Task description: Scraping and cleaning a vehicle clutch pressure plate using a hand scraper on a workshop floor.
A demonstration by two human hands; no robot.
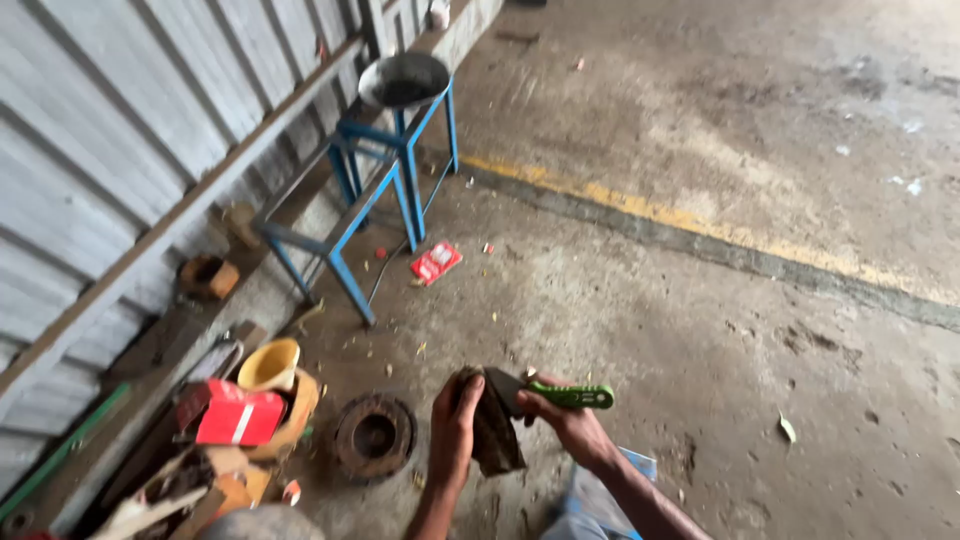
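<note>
My left hand (455, 418) grips a dark, dirty rag-like piece (495, 440) low in the middle of the head view. My right hand (565, 420) holds a knife with a green handle (575, 397), and its dark blade lies against the top of the piece. Both hands hover over a stained concrete floor (700, 340). A round rusty metal ring part (374, 436) lies on the floor just left of my left hand.
A blue metal stand (372, 190) with a metal bowl (404, 79) stands by the corrugated wall (100, 110). A red box (238, 415), a yellow funnel (270, 364) and scrap lie lower left. A red packet (436, 262) and a yellow floor line (700, 222) lie beyond.
</note>
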